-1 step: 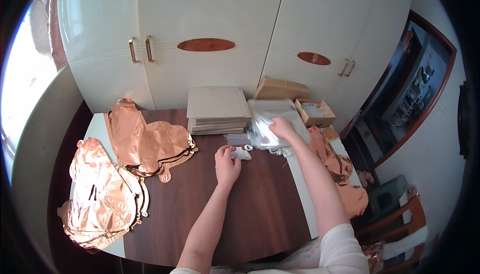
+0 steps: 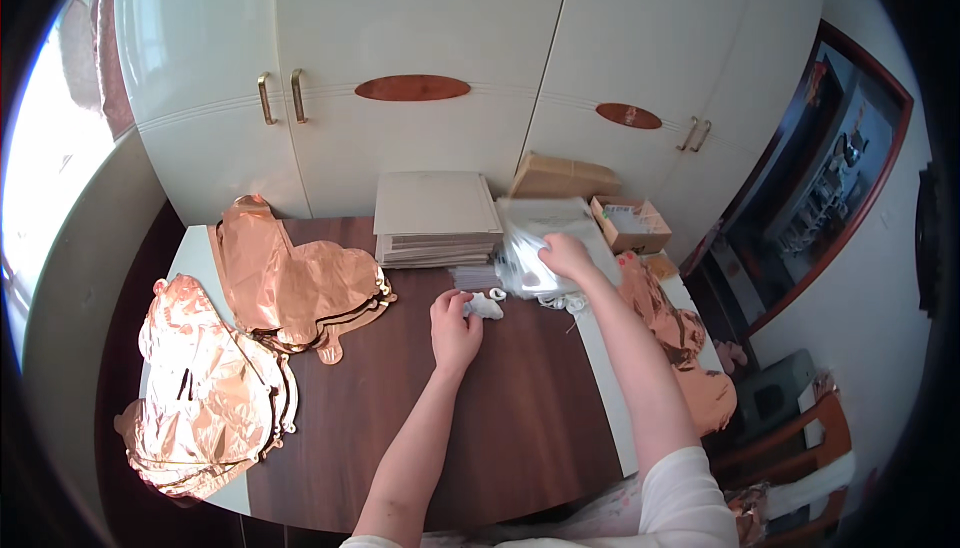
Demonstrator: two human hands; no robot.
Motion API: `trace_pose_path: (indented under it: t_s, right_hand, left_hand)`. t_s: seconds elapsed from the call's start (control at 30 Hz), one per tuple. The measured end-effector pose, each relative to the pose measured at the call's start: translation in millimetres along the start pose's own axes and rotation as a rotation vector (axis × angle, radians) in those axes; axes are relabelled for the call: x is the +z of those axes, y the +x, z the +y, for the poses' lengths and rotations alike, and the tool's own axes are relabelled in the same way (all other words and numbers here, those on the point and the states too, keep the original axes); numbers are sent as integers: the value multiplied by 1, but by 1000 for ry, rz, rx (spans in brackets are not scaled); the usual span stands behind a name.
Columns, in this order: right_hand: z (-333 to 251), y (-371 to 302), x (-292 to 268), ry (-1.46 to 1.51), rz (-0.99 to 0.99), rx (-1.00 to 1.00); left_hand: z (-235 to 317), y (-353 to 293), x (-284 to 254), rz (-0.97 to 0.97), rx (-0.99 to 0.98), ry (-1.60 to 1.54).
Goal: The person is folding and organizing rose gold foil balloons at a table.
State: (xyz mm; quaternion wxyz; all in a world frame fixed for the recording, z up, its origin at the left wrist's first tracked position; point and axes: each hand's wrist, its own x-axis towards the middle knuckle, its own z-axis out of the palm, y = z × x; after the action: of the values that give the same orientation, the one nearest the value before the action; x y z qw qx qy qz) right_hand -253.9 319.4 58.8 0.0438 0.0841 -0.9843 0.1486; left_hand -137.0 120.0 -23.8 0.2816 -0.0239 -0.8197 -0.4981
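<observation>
Over the dark brown table [image 2: 350, 428], my left hand [image 2: 456, 333] is closed, its fingers curled at the edge of a small crumpled white piece [image 2: 486, 307]; its exact kind I cannot make out. A little white ring-shaped roll [image 2: 497, 294] lies just beyond. Farther right, my right hand [image 2: 566, 255] pinches the top of a pile of clear plastic bags [image 2: 550, 216]. The bag film is bunched and shiny under the fingers. A bundle of white string [image 2: 568, 303] lies just below that hand.
Stacked grey cardboard sheets [image 2: 435, 203] stand at the back centre. Rose-gold foil balloons lie flat at left [image 2: 205, 378], [image 2: 300, 293] and more foil balloons [image 2: 690, 348] at right. A small open box [image 2: 630, 225] and a brown paper packet [image 2: 562, 178] stand before white cabinets [image 2: 420, 18].
</observation>
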Motion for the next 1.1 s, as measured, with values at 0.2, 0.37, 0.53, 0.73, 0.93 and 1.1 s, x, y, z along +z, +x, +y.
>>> trace_pose_path:
  t_s: [0.2,0.37,0.53,0.73,0.93,1.1]
  right_hand:
    - [-31,-23,13,-224,-2,-36]
    - [-45,-30,11,-390,-44,-46]
    - [-22,-13,-2,-273,-166,-169]
    - [-11,-21,1,-44,-15,-241]
    - [-5,-34,1,-240,-1,-403]
    - [-5,-38,-9,-253,-12,-510]
  left_hand:
    - [-1,1,2,-10,-14,12]
    - [-4,2,1,-20,-24,18]
    - [-3,1,4,-4,-4,30]
    - [-1,2,1,-22,-22,44]
    - [-2,2,2,-14,1,35]
    - [-1,2,3,-28,0,49]
